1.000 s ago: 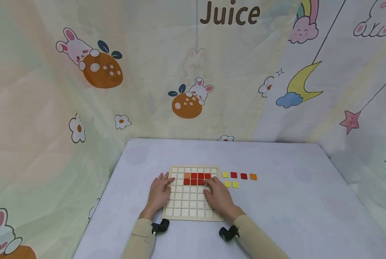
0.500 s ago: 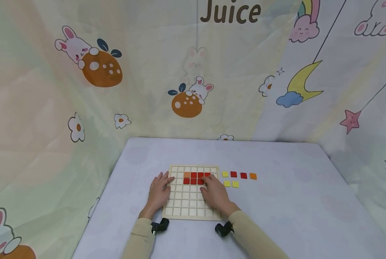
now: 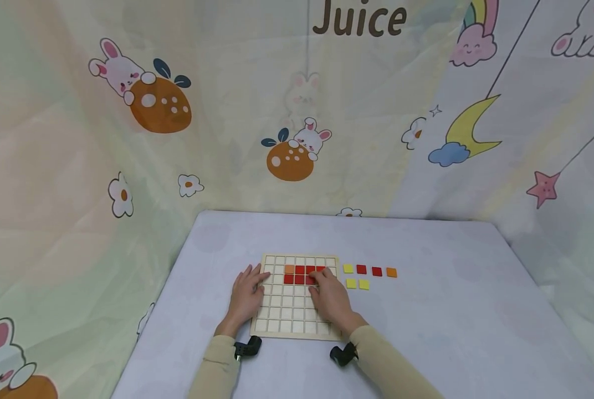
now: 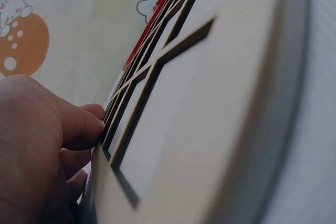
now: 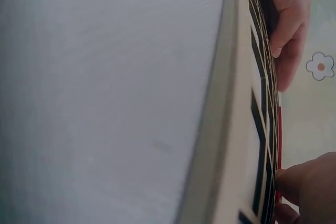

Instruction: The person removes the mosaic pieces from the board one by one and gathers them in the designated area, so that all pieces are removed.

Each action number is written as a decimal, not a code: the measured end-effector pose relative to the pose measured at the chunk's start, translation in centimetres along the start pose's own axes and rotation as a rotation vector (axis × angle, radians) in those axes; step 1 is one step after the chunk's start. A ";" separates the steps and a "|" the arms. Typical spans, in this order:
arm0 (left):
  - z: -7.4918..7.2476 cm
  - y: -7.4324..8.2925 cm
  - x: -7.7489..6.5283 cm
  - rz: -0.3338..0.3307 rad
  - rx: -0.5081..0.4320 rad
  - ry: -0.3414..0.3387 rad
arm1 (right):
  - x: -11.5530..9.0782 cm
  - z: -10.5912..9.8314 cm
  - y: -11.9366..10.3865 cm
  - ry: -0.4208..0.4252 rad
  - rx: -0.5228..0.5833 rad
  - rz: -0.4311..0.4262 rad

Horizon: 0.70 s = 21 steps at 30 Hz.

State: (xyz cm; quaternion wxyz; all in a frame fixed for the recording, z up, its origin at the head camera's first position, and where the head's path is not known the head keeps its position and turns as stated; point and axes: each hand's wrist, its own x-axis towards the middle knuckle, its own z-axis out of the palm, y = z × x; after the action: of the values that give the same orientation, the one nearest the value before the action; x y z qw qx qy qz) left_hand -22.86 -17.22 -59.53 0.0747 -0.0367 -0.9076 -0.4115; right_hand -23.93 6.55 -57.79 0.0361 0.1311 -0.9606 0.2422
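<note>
The left hand (image 3: 245,298), fingers relaxed, rests on the edge of a wooden grid board (image 3: 292,302) that lies between the hands on the counter (image 3: 451,310). The right hand (image 3: 333,298) has its fingertips at the red tiles (image 3: 299,279) set in the board; whether it pinches one, I cannot tell. An orange tile (image 3: 289,269) ends their upper row, on the left hand's side. Six loose tiles (image 3: 361,269) lie just beyond the right hand.

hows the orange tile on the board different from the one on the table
The board tile sits in a square of the board; the table tile lies loose on the table. The board tile looks paler, the table tile deeper orange. The board tile has a red tile close beside it; the table tile's red neighbour lies farther off. Both are square and flat.
</note>
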 end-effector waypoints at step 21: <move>0.0 0.0 -0.2 0.010 0.020 0.007 | -0.1 0.4 -0.2 0.076 0.051 -0.009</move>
State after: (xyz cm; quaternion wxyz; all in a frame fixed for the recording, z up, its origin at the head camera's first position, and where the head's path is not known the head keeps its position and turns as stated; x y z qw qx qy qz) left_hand -22.68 -17.19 -59.59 0.0802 -0.0391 -0.9113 -0.4020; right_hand -23.76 6.28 -58.05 0.0703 0.1271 -0.9514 0.2714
